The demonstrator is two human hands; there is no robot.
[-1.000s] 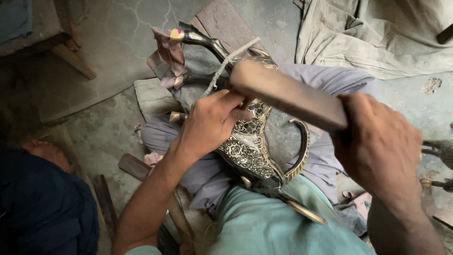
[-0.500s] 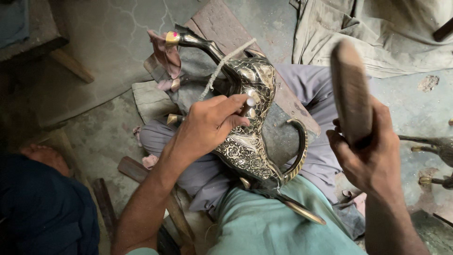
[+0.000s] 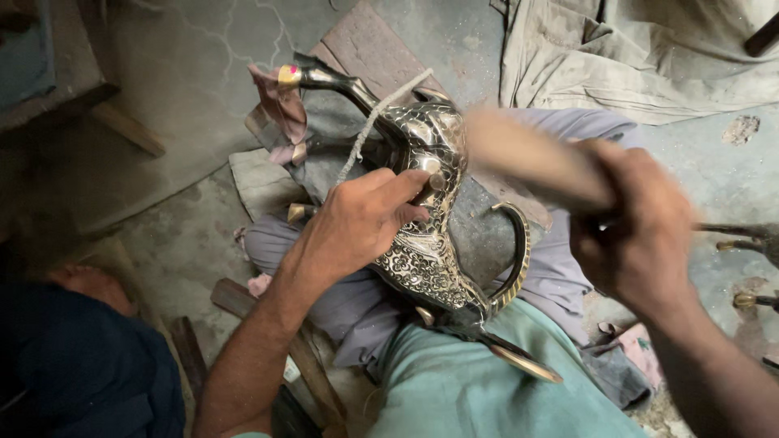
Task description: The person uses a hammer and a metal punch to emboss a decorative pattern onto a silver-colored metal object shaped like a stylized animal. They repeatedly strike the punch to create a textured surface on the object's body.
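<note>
An ornate engraved metal ewer (image 3: 423,243) with a long curved spout (image 3: 337,81) and a looped handle (image 3: 516,251) lies across my lap. My left hand (image 3: 357,223) presses a small punch-like tool against the ewer's upper body, fingertips near a shiny boss. My right hand (image 3: 637,235) grips a thick wooden mallet stick (image 3: 531,158), blurred by motion, angled toward the ewer's body. A white string (image 3: 369,134) runs along the neck of the ewer.
A pink rag (image 3: 280,113) hangs near the spout tip. A beige cloth (image 3: 641,57) lies on the concrete floor at the top right. Wooden slats (image 3: 243,304) sit by my left leg. Another person in dark blue (image 3: 73,365) sits at the lower left. Metal tools (image 3: 742,239) lie at the right.
My right hand has swung the wooden mallet down from an upright raised position toward the ewer. My left hand stays in place on the ewer.
</note>
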